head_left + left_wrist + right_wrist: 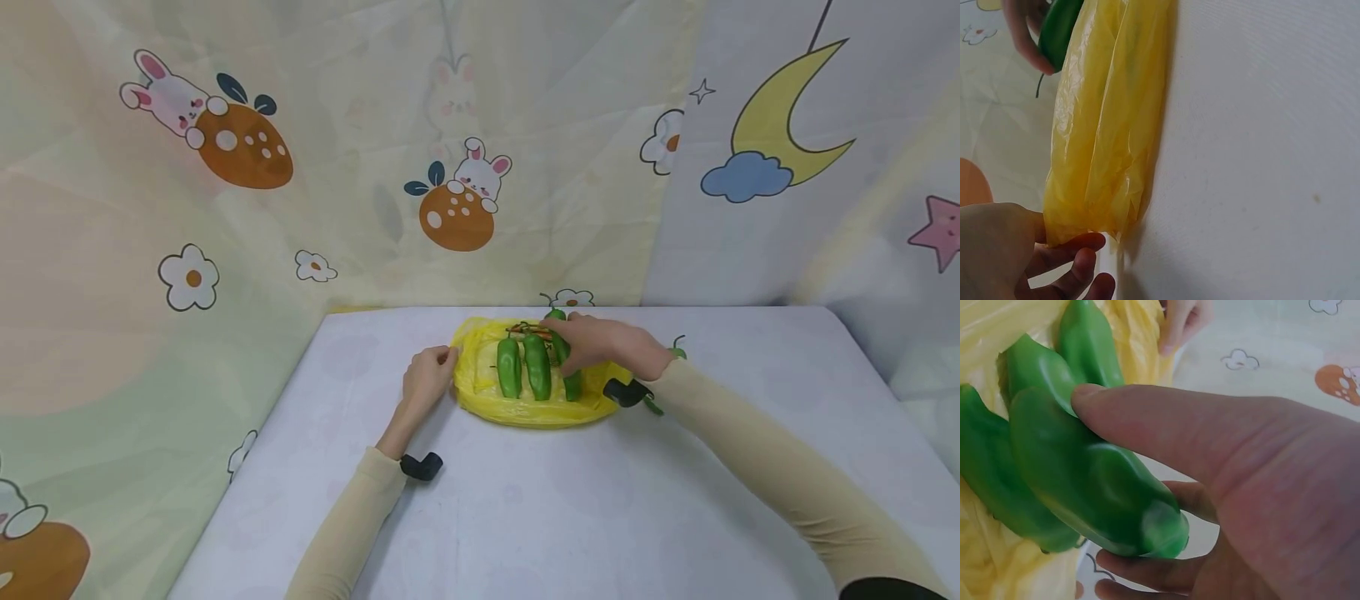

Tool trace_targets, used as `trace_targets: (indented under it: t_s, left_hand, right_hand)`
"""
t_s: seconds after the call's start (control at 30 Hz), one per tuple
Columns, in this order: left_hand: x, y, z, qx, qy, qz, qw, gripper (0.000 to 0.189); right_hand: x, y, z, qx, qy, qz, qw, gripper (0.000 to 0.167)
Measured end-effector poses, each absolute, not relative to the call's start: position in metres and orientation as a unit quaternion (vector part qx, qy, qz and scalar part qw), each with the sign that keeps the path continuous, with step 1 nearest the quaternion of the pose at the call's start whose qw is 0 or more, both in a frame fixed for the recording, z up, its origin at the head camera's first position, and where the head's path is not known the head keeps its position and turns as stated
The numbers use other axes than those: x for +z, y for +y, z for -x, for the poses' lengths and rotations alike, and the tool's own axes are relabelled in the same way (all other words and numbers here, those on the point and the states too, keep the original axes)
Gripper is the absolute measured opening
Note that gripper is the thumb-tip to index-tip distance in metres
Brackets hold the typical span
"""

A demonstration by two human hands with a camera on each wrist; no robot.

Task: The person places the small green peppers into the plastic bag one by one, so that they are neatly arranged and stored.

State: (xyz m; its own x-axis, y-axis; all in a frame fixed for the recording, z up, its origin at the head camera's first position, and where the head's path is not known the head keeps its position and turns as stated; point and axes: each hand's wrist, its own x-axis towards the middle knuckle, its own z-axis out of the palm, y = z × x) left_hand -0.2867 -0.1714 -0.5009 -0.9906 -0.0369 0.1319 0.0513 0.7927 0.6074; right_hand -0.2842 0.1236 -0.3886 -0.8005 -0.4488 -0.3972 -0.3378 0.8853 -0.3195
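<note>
A yellow plastic bag (540,417) lies spread on the table with several green peppers on it, among them a left one (509,371) and a middle one (537,367). My left hand (429,377) pinches the bag's left edge between thumb and forefinger, as the left wrist view shows at the bag (1110,125). My right hand (600,342) grips a green pepper (1097,481) over the bag's right part, thumb on one side and fingers on the other. Thin reddish-brown pieces (534,332) lie behind the peppers; their kind is unclear.
Another green pepper (653,406) shows partly below my right wrist, and a green stem end (678,352) appears behind it. A white cloth covers the table (525,517). A printed curtain (360,167) hangs along the table's back and left edges.
</note>
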Motion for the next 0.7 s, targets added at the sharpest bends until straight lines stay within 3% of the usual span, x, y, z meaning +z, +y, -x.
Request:
trace_targets:
  t_s: [0.7]
  left_hand:
    - [-0.499,-0.17,0.286,-0.324,-0.944,-0.002,0.065,0.038]
  right_hand:
    - [-0.41,0.104,0.282,-0.126,0.951,0.198,0.202,0.085]
